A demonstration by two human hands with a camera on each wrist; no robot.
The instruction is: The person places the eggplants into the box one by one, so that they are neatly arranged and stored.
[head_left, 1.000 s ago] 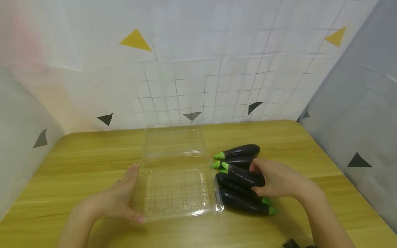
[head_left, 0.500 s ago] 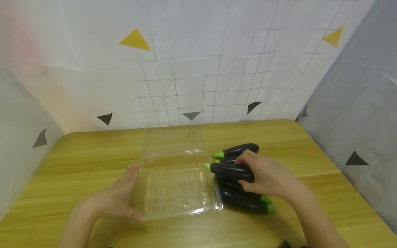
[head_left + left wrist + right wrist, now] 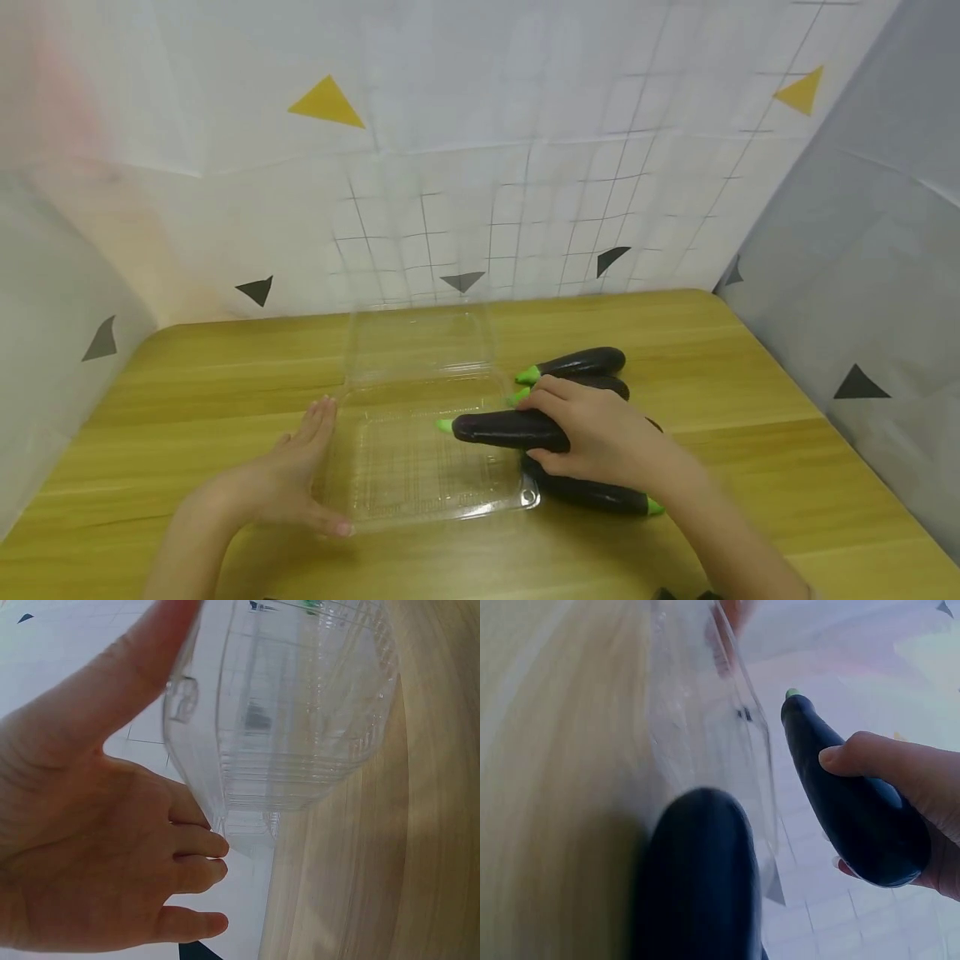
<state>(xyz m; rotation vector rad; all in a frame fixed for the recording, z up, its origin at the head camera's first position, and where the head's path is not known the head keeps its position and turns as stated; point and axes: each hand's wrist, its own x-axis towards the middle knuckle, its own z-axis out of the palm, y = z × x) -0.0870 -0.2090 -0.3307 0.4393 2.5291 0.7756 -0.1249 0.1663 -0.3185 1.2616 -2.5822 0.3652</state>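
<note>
We see the right hand (image 3: 600, 433) pinching a glossy dark-purple, green-tipped eggplant (image 3: 510, 429), shifted left off the other dark eggplants (image 3: 592, 493) to above the hinged clear-plastic box's (image 3: 420, 483) right side, so not in yet. The left hand (image 3: 288, 479) is spread at its left edge; contact's hard to judge.

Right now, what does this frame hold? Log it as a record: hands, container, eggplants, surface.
left hand: touching the left side of the container, fingers extended
right hand: gripping a raised eggplant, stem end pointing left
container: transparent plastic, lid open
loose eggplants: right of the container, partly hidden
surface: wood-grain table
</note>
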